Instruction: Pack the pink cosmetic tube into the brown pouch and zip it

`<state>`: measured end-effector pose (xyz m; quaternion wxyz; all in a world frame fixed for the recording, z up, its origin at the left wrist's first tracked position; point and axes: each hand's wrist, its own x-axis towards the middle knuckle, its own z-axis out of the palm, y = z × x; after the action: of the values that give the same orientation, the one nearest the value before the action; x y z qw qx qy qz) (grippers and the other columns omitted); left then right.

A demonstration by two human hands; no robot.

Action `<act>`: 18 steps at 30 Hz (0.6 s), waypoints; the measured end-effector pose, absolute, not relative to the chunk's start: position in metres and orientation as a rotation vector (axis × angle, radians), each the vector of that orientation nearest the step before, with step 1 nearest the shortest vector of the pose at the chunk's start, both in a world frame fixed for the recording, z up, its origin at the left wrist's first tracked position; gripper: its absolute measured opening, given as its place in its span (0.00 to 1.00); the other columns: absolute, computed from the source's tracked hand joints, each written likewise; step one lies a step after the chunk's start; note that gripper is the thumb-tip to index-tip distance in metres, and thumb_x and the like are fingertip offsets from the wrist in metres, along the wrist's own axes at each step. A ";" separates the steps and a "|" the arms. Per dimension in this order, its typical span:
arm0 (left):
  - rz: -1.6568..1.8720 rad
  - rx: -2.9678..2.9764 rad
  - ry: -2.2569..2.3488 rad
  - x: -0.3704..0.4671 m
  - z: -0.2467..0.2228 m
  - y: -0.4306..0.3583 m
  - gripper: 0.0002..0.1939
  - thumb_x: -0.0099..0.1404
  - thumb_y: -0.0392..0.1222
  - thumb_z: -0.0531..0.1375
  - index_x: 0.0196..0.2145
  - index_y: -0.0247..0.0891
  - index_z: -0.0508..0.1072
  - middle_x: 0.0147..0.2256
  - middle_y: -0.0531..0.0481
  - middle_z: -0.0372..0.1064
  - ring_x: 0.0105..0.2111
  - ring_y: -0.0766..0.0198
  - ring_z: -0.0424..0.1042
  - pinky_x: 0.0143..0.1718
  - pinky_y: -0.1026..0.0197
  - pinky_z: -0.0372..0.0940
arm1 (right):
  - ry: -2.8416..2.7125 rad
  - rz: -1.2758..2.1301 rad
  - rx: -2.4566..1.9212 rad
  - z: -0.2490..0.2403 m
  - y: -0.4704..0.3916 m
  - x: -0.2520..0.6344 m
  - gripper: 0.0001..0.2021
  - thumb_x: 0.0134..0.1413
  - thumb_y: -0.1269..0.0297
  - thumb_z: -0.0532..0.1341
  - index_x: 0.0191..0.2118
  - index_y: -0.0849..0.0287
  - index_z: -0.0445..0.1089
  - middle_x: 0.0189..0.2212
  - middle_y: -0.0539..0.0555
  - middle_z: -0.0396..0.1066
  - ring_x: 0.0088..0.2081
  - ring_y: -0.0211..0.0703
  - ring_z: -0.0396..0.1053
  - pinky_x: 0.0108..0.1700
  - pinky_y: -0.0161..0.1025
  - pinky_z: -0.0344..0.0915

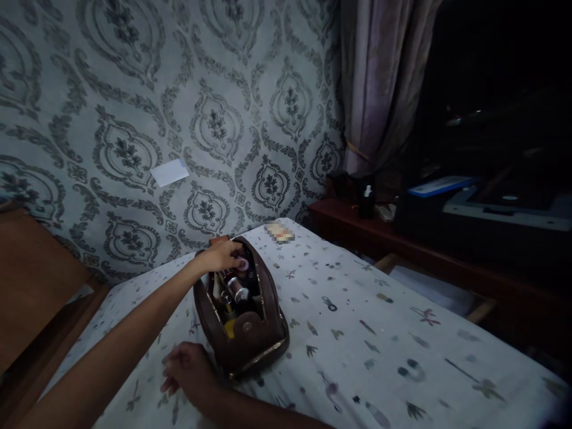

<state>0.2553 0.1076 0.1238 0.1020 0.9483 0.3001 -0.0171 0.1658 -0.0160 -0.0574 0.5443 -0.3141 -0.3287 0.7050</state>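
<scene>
Bag (245, 348): dk brown, leather-look, sitting on the bed (339, 333) w/ its mouth gaping wide. Gold-toned zip teeth edge the opening; a 2nd zip (263, 356) curves round the btm near end. Short flap (248, 323) w/ a round snap at the near side, orange-brown tab (218, 241) at the far end. Sides look smooth, sl. slouched. Inside, jumbled: bottle (239, 291) w/ shiny silvery end, yellow item (229, 328) low near the flap, pinkish round thing (242, 264) up top, other bits too dark to ID. L hand (227, 256) is in the far part of the mouth, fingers bent by the pinkish thing; can't tell if it's pinched. R hand (190, 369), fingers loosely curled & apart, nothing visible in it, just beside the bag's near L side.
</scene>
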 end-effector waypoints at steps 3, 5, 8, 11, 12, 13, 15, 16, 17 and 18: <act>-0.039 2.785 0.878 0.256 0.124 0.107 0.13 0.57 0.49 0.59 0.35 0.38 0.74 0.29 0.52 0.71 0.32 0.61 0.69 0.33 0.64 0.61 | -0.778 1.678 -0.756 -0.056 -0.017 0.166 0.20 0.35 0.53 0.68 0.28 0.60 0.62 0.19 0.44 0.62 0.18 0.31 0.64 0.21 0.29 0.54; -0.025 2.773 0.878 0.256 0.123 0.108 0.13 0.58 0.49 0.59 0.35 0.38 0.74 0.30 0.52 0.72 0.32 0.61 0.69 0.33 0.65 0.61 | -0.772 1.680 -0.754 -0.057 -0.017 0.166 0.20 0.35 0.53 0.69 0.29 0.60 0.62 0.19 0.44 0.62 0.18 0.31 0.64 0.21 0.29 0.54; 0.009 2.756 0.905 0.254 0.124 0.114 0.10 0.59 0.45 0.58 0.35 0.38 0.75 0.31 0.51 0.73 0.33 0.62 0.70 0.35 0.65 0.62 | -0.768 1.684 -0.761 -0.058 -0.016 0.166 0.20 0.36 0.52 0.69 0.29 0.60 0.62 0.20 0.44 0.63 0.18 0.31 0.64 0.22 0.29 0.54; 0.063 2.751 0.985 0.247 0.129 0.123 0.10 0.59 0.41 0.57 0.36 0.37 0.75 0.32 0.51 0.74 0.32 0.63 0.70 0.35 0.65 0.62 | -0.766 1.681 -0.771 -0.058 -0.016 0.166 0.21 0.35 0.51 0.69 0.28 0.61 0.62 0.20 0.44 0.62 0.17 0.31 0.64 0.21 0.29 0.54; 0.081 2.753 1.019 0.244 0.131 0.126 0.10 0.59 0.40 0.57 0.36 0.37 0.75 0.32 0.51 0.74 0.33 0.63 0.70 0.35 0.65 0.62 | -0.765 1.683 -0.770 -0.057 -0.015 0.166 0.22 0.35 0.51 0.69 0.28 0.61 0.62 0.20 0.44 0.63 0.17 0.31 0.64 0.21 0.29 0.54; 0.097 2.757 1.054 0.241 0.133 0.128 0.09 0.58 0.39 0.56 0.36 0.37 0.75 0.31 0.51 0.74 0.33 0.63 0.70 0.35 0.65 0.62 | -0.764 1.683 -0.766 -0.056 -0.015 0.166 0.22 0.34 0.51 0.70 0.28 0.61 0.63 0.20 0.44 0.63 0.18 0.31 0.64 0.21 0.29 0.54; 0.122 2.767 1.122 0.235 0.136 0.132 0.08 0.57 0.38 0.57 0.34 0.37 0.75 0.29 0.51 0.73 0.33 0.62 0.70 0.34 0.65 0.61 | -0.760 1.693 -0.769 -0.056 -0.015 0.167 0.23 0.33 0.50 0.70 0.28 0.61 0.62 0.20 0.44 0.63 0.18 0.31 0.64 0.21 0.29 0.54; 0.132 2.771 1.153 0.232 0.137 0.133 0.08 0.56 0.37 0.57 0.33 0.37 0.75 0.28 0.51 0.73 0.33 0.62 0.70 0.34 0.65 0.61 | -0.756 1.698 -0.772 -0.056 -0.015 0.167 0.23 0.33 0.50 0.70 0.27 0.61 0.62 0.19 0.44 0.63 0.18 0.32 0.64 0.21 0.29 0.53; 0.142 2.775 1.182 0.230 0.137 0.134 0.07 0.55 0.37 0.58 0.32 0.38 0.75 0.27 0.51 0.73 0.33 0.61 0.70 0.33 0.65 0.60 | -0.751 1.699 -0.770 -0.056 -0.015 0.167 0.23 0.33 0.50 0.70 0.27 0.60 0.61 0.19 0.43 0.63 0.18 0.32 0.65 0.21 0.29 0.53; 0.150 2.778 1.205 0.229 0.137 0.133 0.07 0.54 0.36 0.58 0.32 0.39 0.75 0.27 0.52 0.72 0.33 0.61 0.70 0.33 0.65 0.60 | -0.749 1.698 -0.766 -0.056 -0.015 0.167 0.23 0.33 0.49 0.70 0.28 0.60 0.61 0.19 0.43 0.63 0.18 0.32 0.65 0.21 0.29 0.53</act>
<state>0.2287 0.1334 0.1368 0.0546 0.9149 0.3969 0.0493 0.1670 -0.0148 -0.0563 0.5370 -0.3219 -0.3149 0.7134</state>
